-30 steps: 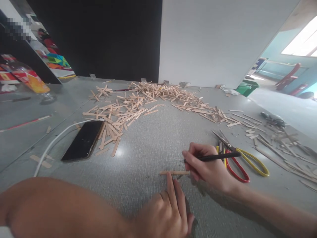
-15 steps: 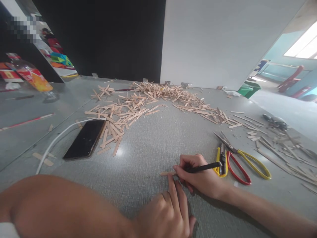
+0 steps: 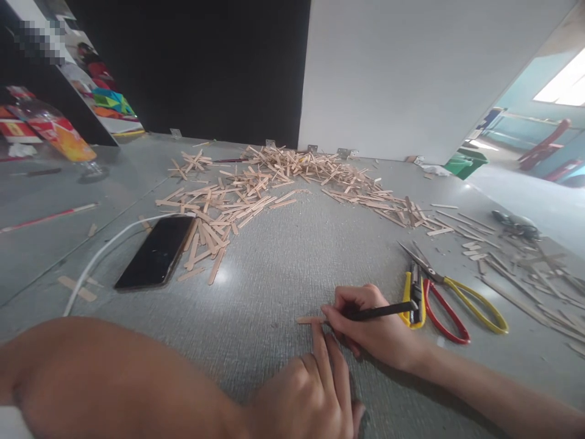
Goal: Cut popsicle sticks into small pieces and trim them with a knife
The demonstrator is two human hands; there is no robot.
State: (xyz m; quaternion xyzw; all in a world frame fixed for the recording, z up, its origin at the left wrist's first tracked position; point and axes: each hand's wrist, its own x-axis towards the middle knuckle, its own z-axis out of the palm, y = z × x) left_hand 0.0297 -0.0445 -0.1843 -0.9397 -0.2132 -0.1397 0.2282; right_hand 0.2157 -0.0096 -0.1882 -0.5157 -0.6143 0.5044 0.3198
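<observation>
A small flat wooden craft stick (image 3: 305,320) lies on the grey tabletop in front of me. My left hand (image 3: 315,381) rests on the table with its fingers stretched out, the index fingertip touching the stick's near edge. Wrapped round a black pen (image 3: 381,311) is my right hand (image 3: 370,326), at the stick's right end. The pen's tip is hidden behind my fingers, and so is the right part of the stick. Just beyond my right hand lie yellow-handled pliers (image 3: 414,296) and scissors with one red and one yellow handle (image 3: 473,303).
Loose craft sticks (image 3: 260,177) form an arc across the back. A phone (image 3: 158,251) with a white cable (image 3: 98,256) lies at left, and a bottle (image 3: 64,135) farther left. Wood strips (image 3: 516,286) are scattered at right. Black (image 3: 192,73) and white (image 3: 379,73) panels stand behind.
The view has shifted slightly. My hands, the pen and the craft stick keep almost the same position relative to each other.
</observation>
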